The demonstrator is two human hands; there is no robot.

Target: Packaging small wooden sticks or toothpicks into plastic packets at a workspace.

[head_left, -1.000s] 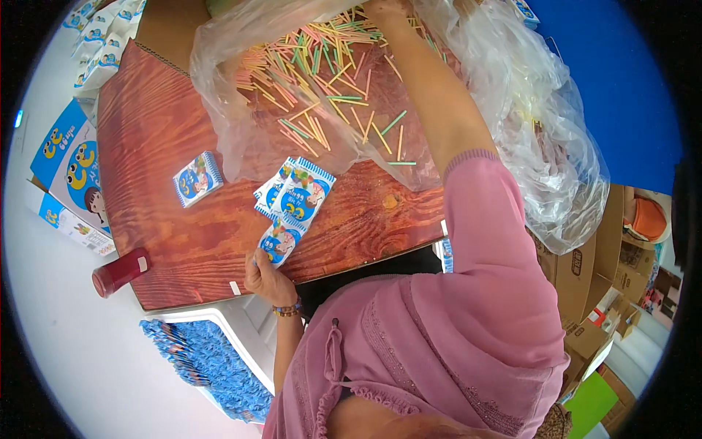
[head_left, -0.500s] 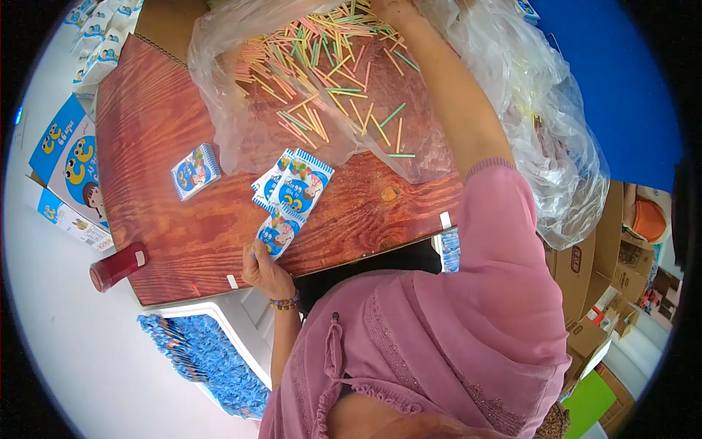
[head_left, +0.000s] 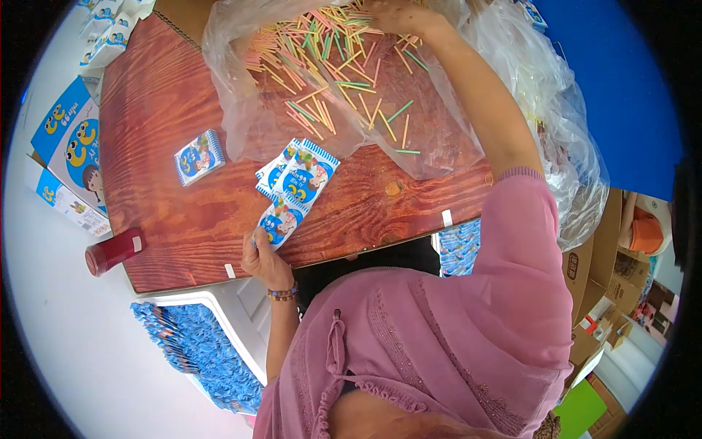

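My left hand is at the table's near edge, thumb and fingers pinching the lower corner of a small blue-and-white sachet. That sachet overlaps a fanned group of similar sachets on the tabletop. My right arm stretches across to the far side, where my right hand is at the heap of thin pink, yellow and green sticks. The top edge of the view and the sticks partly hide its fingers, so their grip is unclear. Under the sticks spreads a clear plastic bag.
A stack of sachets sits on the wooden table at left. A red cylinder stands by the left edge, near a printed carton. Below is a white bin with blue packets; crumpled plastic lies at right.
The view has shifted slightly. My right hand has come a little nearer and shows more at the top edge. My left hand keeps its pinch on the sachet.
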